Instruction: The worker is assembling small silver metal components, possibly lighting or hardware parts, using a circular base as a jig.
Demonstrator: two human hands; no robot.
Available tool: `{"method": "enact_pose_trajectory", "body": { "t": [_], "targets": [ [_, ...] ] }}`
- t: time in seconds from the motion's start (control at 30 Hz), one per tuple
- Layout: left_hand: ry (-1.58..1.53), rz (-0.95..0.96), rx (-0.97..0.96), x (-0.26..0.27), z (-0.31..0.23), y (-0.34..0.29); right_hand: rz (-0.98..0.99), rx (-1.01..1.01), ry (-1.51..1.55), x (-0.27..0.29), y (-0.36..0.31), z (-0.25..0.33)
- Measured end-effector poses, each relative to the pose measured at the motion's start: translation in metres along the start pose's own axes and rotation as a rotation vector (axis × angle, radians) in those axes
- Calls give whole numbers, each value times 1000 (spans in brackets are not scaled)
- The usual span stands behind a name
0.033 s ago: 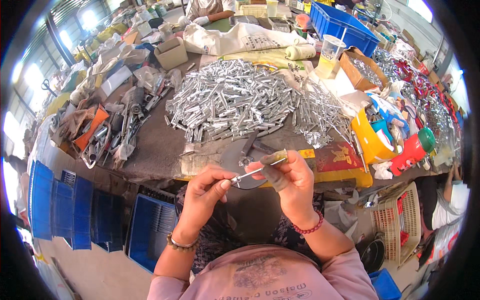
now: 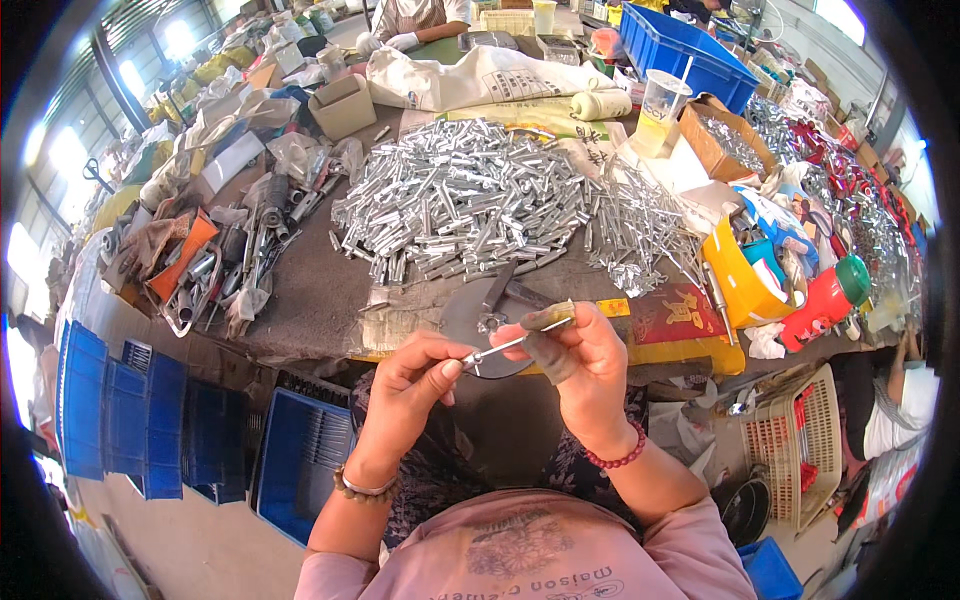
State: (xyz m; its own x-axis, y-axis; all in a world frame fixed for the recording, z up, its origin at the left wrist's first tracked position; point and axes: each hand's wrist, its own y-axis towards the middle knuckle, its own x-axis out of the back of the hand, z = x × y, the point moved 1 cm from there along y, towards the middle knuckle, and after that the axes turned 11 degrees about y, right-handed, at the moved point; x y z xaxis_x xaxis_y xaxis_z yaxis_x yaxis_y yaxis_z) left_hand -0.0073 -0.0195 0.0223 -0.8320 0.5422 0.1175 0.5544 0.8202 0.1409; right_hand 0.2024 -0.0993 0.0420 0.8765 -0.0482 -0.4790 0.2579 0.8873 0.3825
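Evidently the thin metal rod [image 2: 502,347], nearer the person [image 2: 530,545] than the tube pile [image 2: 460,205], is pinched by the left hand [image 2: 422,372] and the right hand [image 2: 583,370], fingers narrow; nothing has visibly shifted, so the hold continues. Loose rods [image 2: 645,225] lie right of the pile.

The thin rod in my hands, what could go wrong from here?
First, the rod is pinched in midair between your left hand and right hand, so it might drop if either grip slips. Second, the pile of metal pieces is heaped loose, so a bump could scatter some. Third, the cup stands close to the cardboard box of parts; if knocked, it might tip that way.
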Motion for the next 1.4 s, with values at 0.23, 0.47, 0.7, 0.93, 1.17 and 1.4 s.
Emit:
{"method": "enact_pose_trajectory", "body": {
  "t": [0.23,0.47,0.7,0.93,1.17,1.4],
  "targets": [
    [-68,-3,-5,-2,-2,-1,1,-6,-25,-2,-2,-2],
    [-34,17,76,-4,-5,5,-8,-31,-23,2,-2,0],
    [99,-101,154,4,-14,-3,-3,-57,-1,1,1,-4],
    [90,-152,122,7,12,5,43,-151,138,27,0,-34],
    [491,-178,62,13,18,14,148,51,-717,36,13,-12],
    [885,-178,-306,-6,2,17,287,250,-1114,50,18,-25]
  ]
}}
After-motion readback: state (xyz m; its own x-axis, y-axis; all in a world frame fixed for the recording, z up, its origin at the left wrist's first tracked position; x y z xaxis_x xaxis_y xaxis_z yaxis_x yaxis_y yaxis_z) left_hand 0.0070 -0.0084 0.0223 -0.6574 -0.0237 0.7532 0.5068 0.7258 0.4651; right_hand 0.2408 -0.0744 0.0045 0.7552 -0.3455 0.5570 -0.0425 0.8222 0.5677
